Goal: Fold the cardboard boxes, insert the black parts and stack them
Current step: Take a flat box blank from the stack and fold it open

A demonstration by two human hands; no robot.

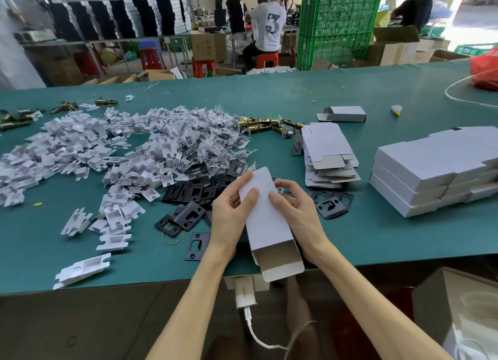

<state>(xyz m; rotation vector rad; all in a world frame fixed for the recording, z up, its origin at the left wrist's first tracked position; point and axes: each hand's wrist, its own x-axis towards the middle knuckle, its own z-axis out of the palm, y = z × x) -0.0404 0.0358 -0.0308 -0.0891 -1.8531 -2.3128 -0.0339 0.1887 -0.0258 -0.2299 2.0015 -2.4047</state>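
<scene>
Both hands, left hand (229, 211) & right hand (293, 211), grip box (265, 219); near end open. Next, prob: insert black part (188, 214).

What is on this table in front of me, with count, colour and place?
Table: one, green, across the view.
Open box: one, white, held over the near edge.
Flat boxes: one stack, white, right of centre.
Finished boxes: several stacked, white, far right.
Black plates: many, black, centre, beside the hands.
Inserts: large pile, white, left.
Small bags: many, clear, centre, behind the plates.
Brass latches: several, gold, centre back.
Left hand: one, grips the open box's left side.
Right hand: one, grips its right side.
</scene>
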